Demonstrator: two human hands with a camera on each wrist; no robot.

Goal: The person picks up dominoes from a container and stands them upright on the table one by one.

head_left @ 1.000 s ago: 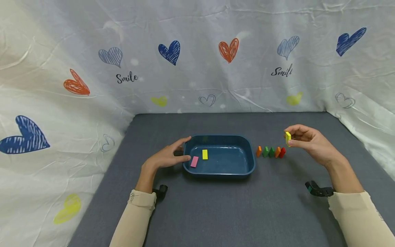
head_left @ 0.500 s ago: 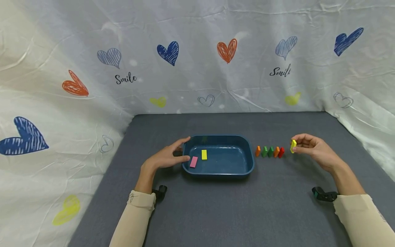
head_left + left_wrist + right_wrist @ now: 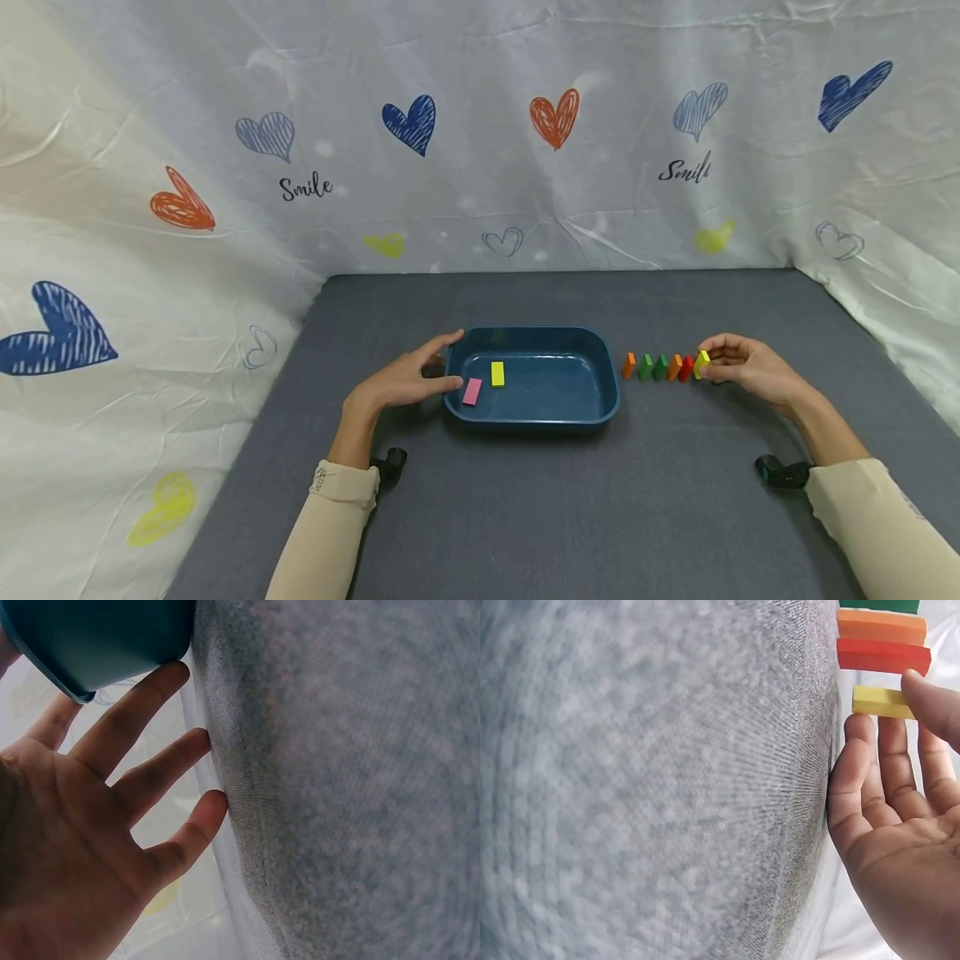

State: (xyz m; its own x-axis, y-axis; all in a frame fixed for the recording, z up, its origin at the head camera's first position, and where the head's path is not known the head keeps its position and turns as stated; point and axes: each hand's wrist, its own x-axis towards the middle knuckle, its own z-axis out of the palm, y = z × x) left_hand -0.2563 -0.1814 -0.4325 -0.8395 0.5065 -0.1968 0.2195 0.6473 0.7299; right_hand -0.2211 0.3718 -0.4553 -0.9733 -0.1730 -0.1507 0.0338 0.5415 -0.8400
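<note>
A yellow domino (image 3: 702,364) stands at the right end of a row, and my right hand (image 3: 753,371) pinches it between thumb and fingertips. In the right wrist view the yellow domino (image 3: 877,700) is a little apart from the red domino (image 3: 883,657), close above the cloth. My left hand (image 3: 405,379) lies against the left end of a dark blue tray (image 3: 540,420), thumb at its rim. The left wrist view shows its fingers fairly straight and spread, one touching the tray's side (image 3: 127,645). Inside the tray lie a pink domino (image 3: 472,392) and a yellow domino (image 3: 498,374).
Left of the held domino stand an orange domino (image 3: 628,366), green dominoes (image 3: 660,367), another orange domino (image 3: 674,367) and the red domino, closely spaced. Grey cloth (image 3: 570,517) covers the table. A white printed curtain (image 3: 465,192) hangs behind and at the sides.
My right hand has lowered the yellow domino from above the row, swinging slightly right and then back left, to beside the red domino. My left hand has stayed at the tray.
</note>
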